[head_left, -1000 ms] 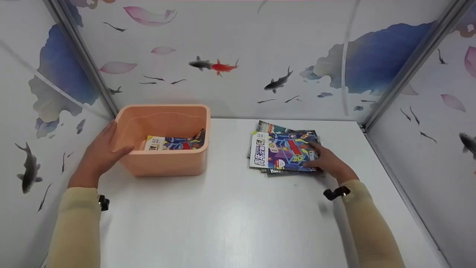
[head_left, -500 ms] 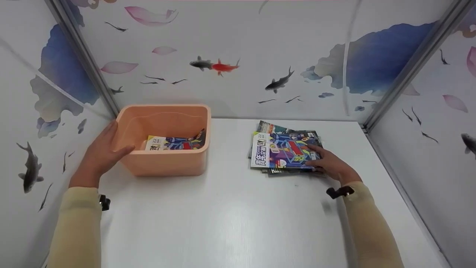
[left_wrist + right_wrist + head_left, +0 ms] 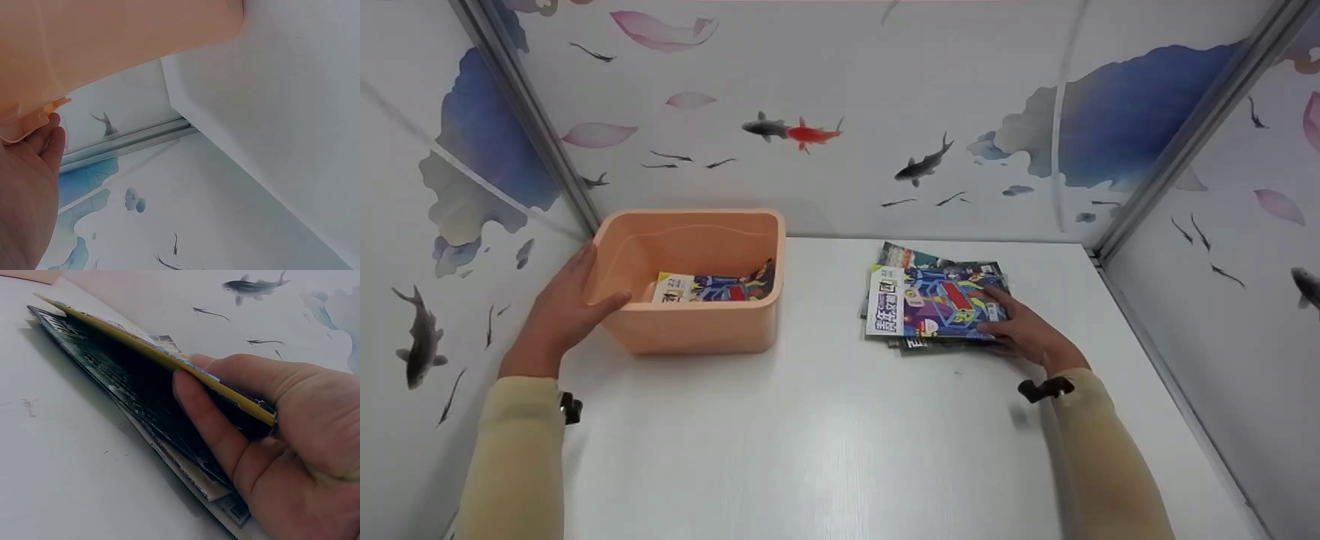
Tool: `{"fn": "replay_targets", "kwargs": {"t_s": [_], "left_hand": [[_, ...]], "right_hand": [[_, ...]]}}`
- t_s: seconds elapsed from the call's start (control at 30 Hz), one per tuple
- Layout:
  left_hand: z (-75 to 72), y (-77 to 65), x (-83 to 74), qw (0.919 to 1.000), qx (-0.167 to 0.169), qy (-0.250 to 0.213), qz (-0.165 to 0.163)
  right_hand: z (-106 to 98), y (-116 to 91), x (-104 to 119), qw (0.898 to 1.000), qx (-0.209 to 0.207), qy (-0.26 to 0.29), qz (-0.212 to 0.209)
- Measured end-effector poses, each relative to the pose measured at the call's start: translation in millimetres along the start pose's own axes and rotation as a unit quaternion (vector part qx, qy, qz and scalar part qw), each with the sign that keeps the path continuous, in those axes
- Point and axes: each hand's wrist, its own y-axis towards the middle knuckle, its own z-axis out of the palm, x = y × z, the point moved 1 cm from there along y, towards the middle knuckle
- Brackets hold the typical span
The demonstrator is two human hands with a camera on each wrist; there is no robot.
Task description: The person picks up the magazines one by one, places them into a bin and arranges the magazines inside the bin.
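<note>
An orange plastic bin stands at the back left with magazines inside. My left hand grips its left side, thumb over the front rim and fingers along the outside; in the left wrist view the fingertips sit under the bin's lip. On the right, my right hand pinches the top magazine, purple-blue with a white title strip, by its right edge. In the right wrist view this magazine tilts up off the dark-covered one below, leaving a dark gap. Several more magazines lie beneath.
Both bin and stack rest on a white table. Panels printed with fish and petals enclose the back and both sides, joined by metal corner posts. Each wrist wears a black strap device.
My right hand has shifted very slightly right, keeping its hold on the top magazine's edge. The left hand and the bin stay in place.
</note>
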Motion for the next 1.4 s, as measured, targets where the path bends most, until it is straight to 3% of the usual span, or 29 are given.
{"fn": "replay_targets", "kwargs": {"t_s": [0.6, 0.9, 1.4], "left_hand": [[-0.2, -0.2, 0.3, 1.0, -0.002, -0.001, 0.008], [0.7, -0.3, -2.0, 0.9999, -0.004, -0.007, -0.009], [1.8, -1.1, -1.0, 0.9998, 0.0, -0.011, -0.016]], "right_hand": [[1.8, -4.4, 0.5, 1.0, -0.013, 0.017, 0.009], [3.9, -6.5, 0.0, 0.999, 0.002, 0.041, -0.009], [4.5, -5.1, 1.2, 0.998, -0.012, 0.054, -0.004]]}}
